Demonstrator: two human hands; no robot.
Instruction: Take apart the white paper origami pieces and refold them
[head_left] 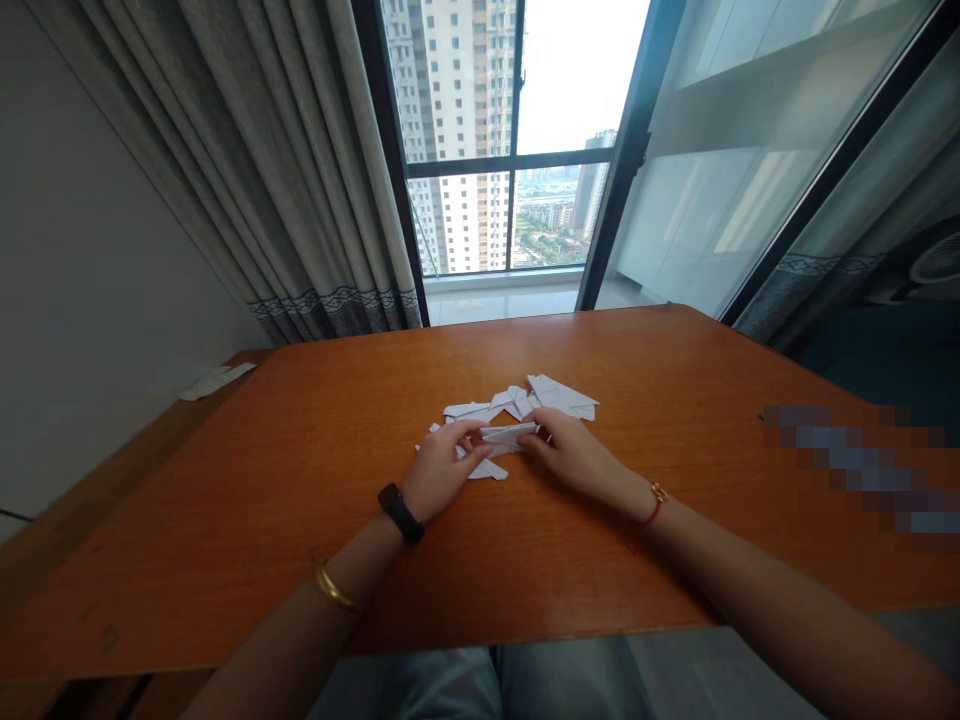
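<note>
Between my two hands is a small folded piece of white paper (507, 434), held a little above the wooden table. My left hand (444, 462) pinches its left end between thumb and fingers. At the right end, my right hand (564, 446) grips it in the same way. Several folded white paper pieces (561, 394) lie on the table just behind my hands. Another white paper piece (489, 470) lies beneath, beside my left fingers, and is partly covered by that hand.
The brown wooden table (247, 520) spreads out on all sides of the papers. White strips (217, 381) lie on the ledge at the far left. A blurred patch (855, 460) covers something at the right. Behind the table stand a grey curtain (315, 180) and a window.
</note>
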